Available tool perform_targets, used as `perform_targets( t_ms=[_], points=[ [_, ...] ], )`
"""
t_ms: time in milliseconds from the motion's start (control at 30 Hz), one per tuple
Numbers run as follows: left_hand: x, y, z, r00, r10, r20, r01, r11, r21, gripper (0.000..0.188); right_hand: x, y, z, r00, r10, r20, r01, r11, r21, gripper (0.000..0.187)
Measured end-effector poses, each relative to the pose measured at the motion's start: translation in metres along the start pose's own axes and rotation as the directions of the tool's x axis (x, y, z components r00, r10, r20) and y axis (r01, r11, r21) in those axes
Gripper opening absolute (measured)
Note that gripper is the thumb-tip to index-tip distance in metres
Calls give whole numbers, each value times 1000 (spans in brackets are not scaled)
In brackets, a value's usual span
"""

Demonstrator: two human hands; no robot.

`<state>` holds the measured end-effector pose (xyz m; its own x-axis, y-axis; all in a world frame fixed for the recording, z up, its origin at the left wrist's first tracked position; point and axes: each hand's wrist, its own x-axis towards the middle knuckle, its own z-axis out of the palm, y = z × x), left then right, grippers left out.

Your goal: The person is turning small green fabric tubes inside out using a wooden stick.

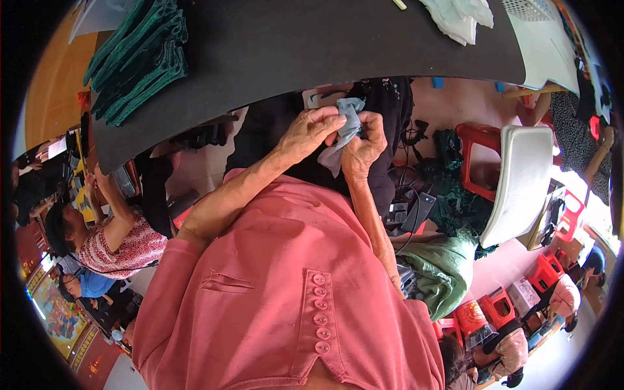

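Note:
Between my two hands, above my lap and just short of the table's edge, is a small piece of thin grey-blue cloth (349, 118). My left hand (311, 133) pinches it from the left, thumb against fingertips. My right hand (366, 144) is closed around its right side, with a bit of dark green showing by the fingers. A loose end of the cloth hangs down between the hands. Whether something is wrapped inside it cannot be seen.
The dark table (292, 49) bears folded dark green fabric (140, 62) at left and white cloth (458, 16) at far right. To my right stand a red stool (478, 159), a white padded board (517, 185) and a pale green sack (445, 273). Other people sit on both sides.

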<state>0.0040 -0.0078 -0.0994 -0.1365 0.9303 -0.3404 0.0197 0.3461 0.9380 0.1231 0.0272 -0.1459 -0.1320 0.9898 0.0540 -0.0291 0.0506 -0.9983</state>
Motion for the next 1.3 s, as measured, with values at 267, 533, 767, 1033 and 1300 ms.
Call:
perform_targets(
  t_ms=[267,533,767,1033,1300],
  points=[
    [-9,-6,6,998,-12,54,12,1000,-16,33,0,1,1,999,30,-34,-25,990,136,16],
    [6,-15,3,999,-47,-5,45,978,-205,30,-3,4,1,996,93,8,-93,995,43,17],
    [-8,-10,7,998,39,56,-39,999,-4,28,-2,5,3,998,-16,-59,20,998,64,20],
    [3,-19,8,996,-91,-16,82,946,-315,30,-3,-5,4,992,117,56,-123,985,120,16],
    [-2,-16,1,998,-43,40,44,998,-37,31,-4,9,1,998,61,-6,-61,998,27,20]
  ],
)
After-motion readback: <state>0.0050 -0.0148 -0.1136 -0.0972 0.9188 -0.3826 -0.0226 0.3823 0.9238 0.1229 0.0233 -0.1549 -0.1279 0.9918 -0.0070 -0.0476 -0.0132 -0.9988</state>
